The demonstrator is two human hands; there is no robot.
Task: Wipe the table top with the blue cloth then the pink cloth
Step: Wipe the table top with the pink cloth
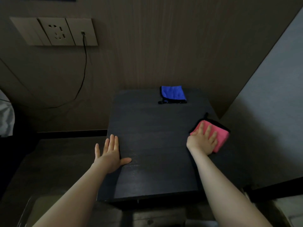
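Observation:
A dark table top [154,145] fills the middle of the view. The folded blue cloth [173,94] lies at its far edge, against the wall, with no hand near it. The folded pink cloth [218,137] with a black trim sits at the table's right edge. My right hand [202,140] lies flat on the pink cloth's left part, fingers spread and pressing down. My left hand [111,155] rests flat against the table's left edge, fingers together, thumb on the top, holding nothing.
A wood-panelled wall stands right behind the table, with a socket plate [55,31] at upper left and a black cable [84,68] hanging from it. A pale wall [270,104] closes in on the right. Lower floor or furniture surfaces lie to the left and front.

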